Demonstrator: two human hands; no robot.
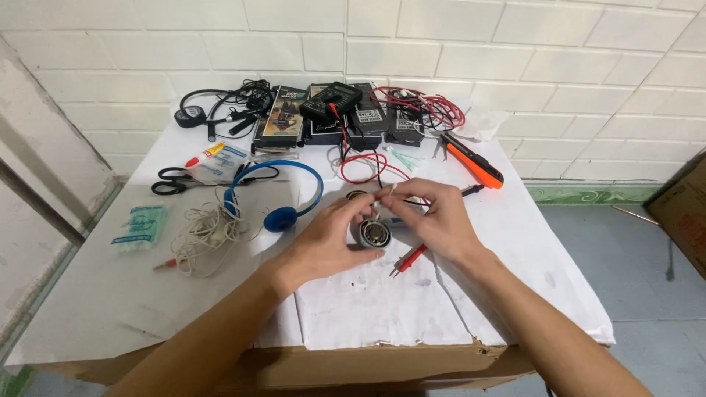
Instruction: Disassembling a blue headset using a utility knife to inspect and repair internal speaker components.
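My left hand (329,237) cups a small round speaker driver (374,235) at the middle of the white-covered table (110,294). Fingers of my right hand (434,217) pinch thin white wires just above the driver, beside a second small round part (357,195). A red multimeter probe (409,259) lies on the paper under my right wrist, and a black probe tip (471,190) pokes out past that hand. Blue headphones (278,198) lie left of my left hand.
A black multimeter (330,101) with red leads (365,167), several dark boxes, red wire coil (434,106) and black headset (220,106) sit at the back. Orange utility knife (474,161) right; scissors (173,181), glue tube (206,154), white cable tangle (206,234), green packet (140,224) left.
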